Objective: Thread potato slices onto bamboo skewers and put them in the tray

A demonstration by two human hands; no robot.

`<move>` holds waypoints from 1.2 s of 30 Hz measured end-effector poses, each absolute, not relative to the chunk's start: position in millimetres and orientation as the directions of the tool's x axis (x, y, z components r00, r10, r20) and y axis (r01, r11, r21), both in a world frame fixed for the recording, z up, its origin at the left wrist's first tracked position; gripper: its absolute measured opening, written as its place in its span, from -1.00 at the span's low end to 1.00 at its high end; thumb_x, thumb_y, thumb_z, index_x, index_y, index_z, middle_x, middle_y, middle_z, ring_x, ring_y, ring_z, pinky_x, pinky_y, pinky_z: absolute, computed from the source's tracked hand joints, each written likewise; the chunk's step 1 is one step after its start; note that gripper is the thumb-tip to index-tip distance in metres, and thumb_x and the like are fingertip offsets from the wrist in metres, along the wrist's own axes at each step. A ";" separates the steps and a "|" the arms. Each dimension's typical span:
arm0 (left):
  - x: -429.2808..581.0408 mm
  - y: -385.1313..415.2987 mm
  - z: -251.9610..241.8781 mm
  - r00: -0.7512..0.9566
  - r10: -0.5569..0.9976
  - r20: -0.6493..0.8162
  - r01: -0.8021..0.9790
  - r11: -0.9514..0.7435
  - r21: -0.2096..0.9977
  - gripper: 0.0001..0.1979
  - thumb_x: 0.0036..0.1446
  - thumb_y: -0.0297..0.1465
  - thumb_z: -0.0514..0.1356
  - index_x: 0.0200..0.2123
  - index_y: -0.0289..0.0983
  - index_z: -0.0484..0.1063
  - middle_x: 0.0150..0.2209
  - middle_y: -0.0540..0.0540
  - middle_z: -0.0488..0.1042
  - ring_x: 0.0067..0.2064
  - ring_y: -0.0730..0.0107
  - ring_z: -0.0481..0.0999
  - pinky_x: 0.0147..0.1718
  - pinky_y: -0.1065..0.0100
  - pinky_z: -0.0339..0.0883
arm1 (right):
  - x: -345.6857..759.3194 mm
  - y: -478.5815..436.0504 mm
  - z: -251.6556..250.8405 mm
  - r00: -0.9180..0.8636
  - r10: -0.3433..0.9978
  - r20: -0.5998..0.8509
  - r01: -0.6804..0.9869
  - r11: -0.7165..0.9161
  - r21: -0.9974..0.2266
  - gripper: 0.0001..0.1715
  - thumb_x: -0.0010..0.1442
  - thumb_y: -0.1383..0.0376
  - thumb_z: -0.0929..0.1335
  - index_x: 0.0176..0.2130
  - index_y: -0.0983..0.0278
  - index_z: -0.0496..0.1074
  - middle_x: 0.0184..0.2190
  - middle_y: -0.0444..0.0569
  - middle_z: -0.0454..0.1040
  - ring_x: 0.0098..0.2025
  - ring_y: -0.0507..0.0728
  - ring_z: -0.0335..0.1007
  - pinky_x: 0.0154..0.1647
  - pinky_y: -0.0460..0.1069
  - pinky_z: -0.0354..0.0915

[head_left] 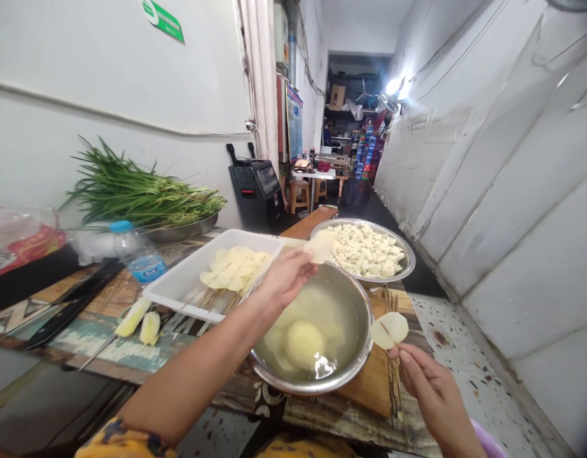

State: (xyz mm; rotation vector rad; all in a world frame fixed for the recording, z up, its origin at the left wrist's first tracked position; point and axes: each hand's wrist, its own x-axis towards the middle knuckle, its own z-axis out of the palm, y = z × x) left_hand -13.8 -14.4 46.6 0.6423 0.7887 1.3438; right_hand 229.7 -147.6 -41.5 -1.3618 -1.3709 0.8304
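My left hand point(293, 270) reaches across a metal bowl point(306, 387) and pinches a thin, pale potato slice point(321, 246) above its far rim. Several more potato slices point(305, 343) lie in the cloudy water of the bowl. To the right of the bowl, my right hand point(429, 388) is closed on a thin skewer, which runs through another potato slice point(390, 330). A bundle of bare bamboo skewers point(395, 381) lies on a wooden board point(369, 385) just beyond that hand. Skewered potato slices point(236, 267) fill part of a white plastic tray point(166, 294).
A wide metal basin point(410, 257) of cauliflower florets point(367, 251) stands behind the bowl. On the left are a water bottle point(138, 254), a long black-handled knife point(59, 318), two peeled vegetable pieces point(133, 317) and green chives point(140, 191). A black speaker point(257, 191) stands by the wall.
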 end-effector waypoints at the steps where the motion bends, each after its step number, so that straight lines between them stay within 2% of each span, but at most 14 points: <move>1: -11.7 -16.4 46.0 0.048 0.991 -0.127 -0.583 0.131 0.802 -0.94 -0.03 -0.59 0.20 -0.42 -0.38 0.40 -0.42 -0.11 0.49 -0.46 0.51 0.46 -0.41 0.44 0.37 | 225.6 -148.0 -40.2 0.114 0.981 0.155 0.301 0.114 -0.947 -0.61 0.14 0.07 0.30 -0.25 0.33 0.48 -0.69 -0.20 0.16 -0.67 -0.03 0.01 -0.69 -0.14 -0.01; 3: -9.1 -19.2 45.0 0.061 0.988 -0.140 -0.555 0.151 0.818 -0.95 -0.03 -0.60 0.18 -0.44 -0.39 0.39 -0.41 -0.14 0.50 -0.42 0.45 0.49 -0.33 0.35 0.40 | 220.3 -148.1 -37.9 0.095 0.986 0.137 0.322 0.100 -0.941 -0.60 0.14 0.06 0.30 -0.23 0.32 0.48 -0.70 -0.20 0.17 -0.67 -0.02 0.04 -0.69 -0.14 0.02; 9: -9.9 -18.0 39.5 0.077 0.991 -0.108 -0.553 0.133 0.822 -0.90 -0.10 -0.61 0.23 -0.44 -0.39 0.39 -0.38 -0.16 0.51 -0.36 0.39 0.51 -0.21 0.25 0.39 | 217.9 -151.2 -34.2 0.078 0.966 0.248 0.478 0.183 -0.859 -0.63 0.14 0.07 0.28 -0.29 0.27 0.52 -0.69 -0.14 0.29 -0.56 0.09 0.29 -0.60 -0.12 0.21; 12: -11.5 -15.2 35.4 -0.015 0.994 -0.112 -0.539 0.086 0.838 -0.86 -0.16 -0.57 0.29 -0.49 -0.36 0.37 -0.46 -0.06 0.48 -0.43 0.50 0.46 -0.31 0.35 0.36 | 216.7 -154.1 -33.8 0.051 0.962 0.269 0.554 0.196 -0.809 -0.65 0.17 0.10 0.25 -0.29 0.26 0.50 -0.56 -0.07 0.43 -0.43 0.13 0.38 -0.42 -0.09 0.30; 14: -12.2 -13.9 32.9 -0.086 0.989 -0.118 -0.505 0.059 0.861 -0.83 -0.21 -0.55 0.32 -0.52 -0.36 0.37 -0.52 0.00 0.43 -0.50 0.58 0.39 -0.41 0.46 0.30 | 215.8 -155.6 -34.0 0.046 0.961 0.272 0.578 0.197 -0.792 -0.64 0.19 0.11 0.23 -0.28 0.27 0.50 -0.53 -0.07 0.45 -0.41 0.13 0.39 -0.35 -0.08 0.31; 17: -12.5 -13.3 31.1 -0.100 0.990 -0.100 -0.490 0.039 0.871 -0.82 -0.25 -0.52 0.34 -0.54 -0.36 0.38 -0.54 0.01 0.42 -0.51 0.60 0.36 -0.45 0.48 0.27 | 214.7 -157.6 -33.1 0.040 0.962 0.270 0.597 0.194 -0.779 -0.63 0.21 0.13 0.21 -0.27 0.28 0.49 -0.64 -0.12 0.38 -0.50 0.11 0.35 -0.38 -0.09 0.31; 21: -12.3 -14.2 32.2 -0.093 0.993 -0.066 -0.500 0.011 0.866 -0.84 -0.23 -0.53 0.33 -0.54 -0.37 0.38 -0.53 -0.01 0.42 -0.49 0.55 0.40 -0.35 0.42 0.33 | 213.2 -159.6 -28.8 0.019 0.955 0.295 0.621 0.220 -0.752 -0.64 0.21 0.13 0.21 -0.30 0.28 0.48 -0.52 -0.08 0.46 -0.50 0.09 0.35 -0.44 -0.12 0.30; 25: -12.8 -14.3 31.8 -0.083 0.995 -0.055 -0.494 0.006 0.869 -0.85 -0.23 -0.53 0.33 -0.53 -0.38 0.41 -0.51 -0.03 0.43 -0.46 0.52 0.42 -0.30 0.36 0.35 | 212.7 -159.8 -27.2 0.002 0.957 0.290 0.622 0.226 -0.750 -0.64 0.22 0.13 0.20 -0.31 0.28 0.47 -0.51 -0.08 0.48 -0.48 0.09 0.38 -0.43 -0.12 0.30; 29: -12.6 -15.1 28.4 -0.128 0.992 0.019 -0.369 -0.065 0.927 -0.86 -0.23 -0.48 0.33 -0.52 -0.36 0.43 -0.50 -0.04 0.46 -0.46 0.50 0.43 -0.32 0.37 0.33 | 212.4 -161.4 -28.9 0.015 0.962 0.274 0.626 0.204 -0.752 -0.65 0.22 0.14 0.21 -0.26 0.28 0.47 -0.39 -0.05 0.52 -0.37 0.11 0.41 -0.39 -0.12 0.30; 32: -11.7 -18.0 24.9 -0.176 0.978 0.113 -0.208 -0.149 0.967 -0.88 -0.19 -0.44 0.31 -0.53 -0.34 0.43 -0.55 -0.01 0.44 -0.48 0.50 0.41 -0.35 0.41 0.29 | 210.3 -163.2 -30.9 0.032 0.966 0.258 0.628 0.182 -0.757 -0.62 0.23 0.12 0.19 -0.23 0.30 0.46 -0.50 -0.07 0.48 -0.49 0.09 0.35 -0.49 -0.11 0.25; 36: -10.0 -23.7 21.7 -0.123 0.969 0.213 -0.033 -0.219 0.975 -0.86 -0.13 -0.38 0.28 -0.56 -0.34 0.42 -0.59 0.00 0.42 -0.48 0.50 0.38 -0.36 0.42 0.25 | 204.0 -162.1 -34.9 0.025 0.979 0.204 0.542 0.159 -0.825 -0.59 0.24 0.11 0.18 -0.21 0.32 0.45 -0.65 -0.14 0.32 -0.62 0.05 0.21 -0.60 -0.11 0.17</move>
